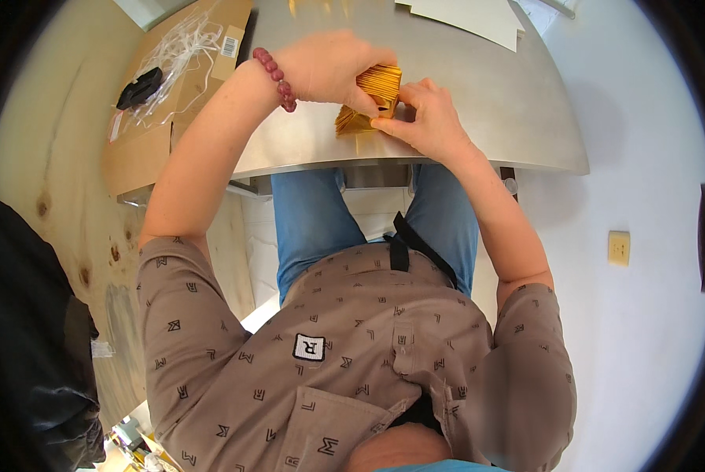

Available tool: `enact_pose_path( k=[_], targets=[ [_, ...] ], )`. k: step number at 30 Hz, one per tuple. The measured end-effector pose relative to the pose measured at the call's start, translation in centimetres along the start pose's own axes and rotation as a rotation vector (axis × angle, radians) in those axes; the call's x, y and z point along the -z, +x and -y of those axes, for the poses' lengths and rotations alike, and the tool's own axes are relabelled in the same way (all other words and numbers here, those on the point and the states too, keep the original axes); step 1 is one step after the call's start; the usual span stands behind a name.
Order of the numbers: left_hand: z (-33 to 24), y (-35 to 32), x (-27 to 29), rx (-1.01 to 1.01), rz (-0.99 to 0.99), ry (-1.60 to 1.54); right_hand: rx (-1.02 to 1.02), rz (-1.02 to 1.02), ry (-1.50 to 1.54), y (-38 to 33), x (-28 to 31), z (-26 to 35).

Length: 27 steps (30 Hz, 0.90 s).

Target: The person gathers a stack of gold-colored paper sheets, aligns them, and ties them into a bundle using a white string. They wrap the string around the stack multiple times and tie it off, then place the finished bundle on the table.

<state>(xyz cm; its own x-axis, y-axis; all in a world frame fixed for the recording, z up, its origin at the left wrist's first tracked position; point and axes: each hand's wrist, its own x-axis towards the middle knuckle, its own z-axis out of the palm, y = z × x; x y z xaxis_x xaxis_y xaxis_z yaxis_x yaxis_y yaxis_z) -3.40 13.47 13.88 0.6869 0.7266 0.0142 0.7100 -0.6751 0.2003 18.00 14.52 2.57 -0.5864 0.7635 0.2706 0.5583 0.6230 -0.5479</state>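
Observation:
A thick stack of gold-coloured flat cards (380,81) rests near the front edge of a steel table (486,118). My left hand (333,67), with a bead bracelet at the wrist, is closed over the top of the stack. My right hand (423,118) pinches the stack's lower right corner with thumb and fingers. A few loose gold pieces (351,122) fan out under the stack, just left of my right hand.
A flat cardboard box (171,86) lies at the left with clear plastic strapping (175,47) and a black tool (140,88) on it. White sheets (470,17) lie at the table's far side. A small yellow square (619,248) sits on the white floor at right.

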Motion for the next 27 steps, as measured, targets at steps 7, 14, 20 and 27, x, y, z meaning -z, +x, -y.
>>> enact_pose_path(
  k=[7, 14, 20, 27],
  targets=[
    [-0.3, -0.3, 0.0, 0.006, -0.045, 0.006, -0.018, 0.011, -0.018, -0.2, -0.3, 0.1],
    [-0.3, -1.1, -0.9, -0.018, -0.111, 0.030, 0.001, -0.026, 0.104, -0.4, -0.7, 0.1],
    [0.1, -2.8, -0.5, -0.072, -0.311, -0.163, 0.144, -0.163, 0.205, -0.2, 0.6, 0.4],
    [-0.7, -7.0, -3.3, -0.018, -0.730, -0.722, 0.225, -0.275, 0.489, -1.1, 5.1, 3.8]
  ],
)
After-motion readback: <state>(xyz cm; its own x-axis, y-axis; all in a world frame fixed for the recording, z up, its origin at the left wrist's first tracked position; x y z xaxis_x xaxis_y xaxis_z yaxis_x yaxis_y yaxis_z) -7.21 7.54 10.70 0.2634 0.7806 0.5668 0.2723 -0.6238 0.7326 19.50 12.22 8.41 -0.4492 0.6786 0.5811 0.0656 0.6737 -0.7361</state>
